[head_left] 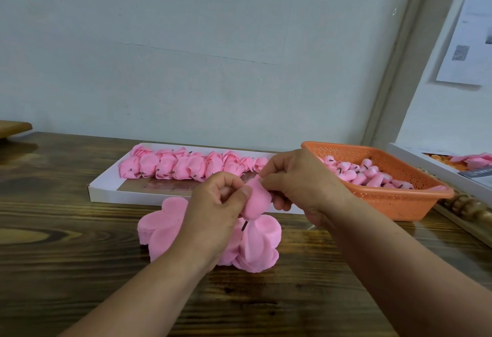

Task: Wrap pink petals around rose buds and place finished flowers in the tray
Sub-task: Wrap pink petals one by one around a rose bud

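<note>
A white tray [106, 190] held a row of finished pink flowers [186, 165]. In front of it, the left hand [215, 203] and right hand [298, 185] pinched a rose bud [257, 201] above stacked petals [165, 227]. Right of the tray sat an orange basket [399, 201] of buds.

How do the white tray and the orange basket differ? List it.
The white tray is flat, shallow and solid-walled; the orange basket is deeper and perforated. The tray holds a row of opened, wrapped flowers; the basket holds a loose heap of small buds. Both sit on the wooden table and hold pink pieces.
</note>
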Demonstrator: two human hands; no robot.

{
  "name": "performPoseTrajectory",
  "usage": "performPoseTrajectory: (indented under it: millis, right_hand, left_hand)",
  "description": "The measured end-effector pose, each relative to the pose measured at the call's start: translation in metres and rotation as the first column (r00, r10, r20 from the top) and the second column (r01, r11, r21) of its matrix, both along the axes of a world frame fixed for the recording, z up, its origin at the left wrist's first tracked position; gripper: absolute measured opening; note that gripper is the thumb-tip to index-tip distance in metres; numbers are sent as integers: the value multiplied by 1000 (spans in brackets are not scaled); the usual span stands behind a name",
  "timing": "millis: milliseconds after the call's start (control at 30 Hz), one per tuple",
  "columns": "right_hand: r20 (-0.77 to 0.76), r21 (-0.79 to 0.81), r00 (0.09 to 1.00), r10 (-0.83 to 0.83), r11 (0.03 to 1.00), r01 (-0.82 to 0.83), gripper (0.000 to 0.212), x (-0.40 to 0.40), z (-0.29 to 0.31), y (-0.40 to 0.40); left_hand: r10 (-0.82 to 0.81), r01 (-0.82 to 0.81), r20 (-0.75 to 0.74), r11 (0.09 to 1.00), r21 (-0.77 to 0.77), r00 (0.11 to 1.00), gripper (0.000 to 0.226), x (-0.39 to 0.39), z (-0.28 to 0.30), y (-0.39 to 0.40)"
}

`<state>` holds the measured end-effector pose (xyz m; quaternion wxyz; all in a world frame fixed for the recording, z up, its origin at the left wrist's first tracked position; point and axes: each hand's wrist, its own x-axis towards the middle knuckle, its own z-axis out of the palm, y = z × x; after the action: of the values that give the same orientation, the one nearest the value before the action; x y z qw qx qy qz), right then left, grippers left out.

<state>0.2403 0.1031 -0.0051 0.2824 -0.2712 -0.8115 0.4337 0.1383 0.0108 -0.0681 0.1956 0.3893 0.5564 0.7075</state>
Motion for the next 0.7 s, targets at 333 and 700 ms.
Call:
performPoseTrajectory:
  millis: [333, 700]
  right_hand:
    - [-21, -16, 999, -47, 999, 46, 24, -5, -5, -2]
    - [-39, -193, 992, -122, 975, 113, 23, -7, -1, -2]
  left_hand:
    - [305, -314, -436, 948, 53, 847, 6, 7, -7, 1]
    - [-53, 53, 17, 998, -29, 998, 30, 7, -8, -2]
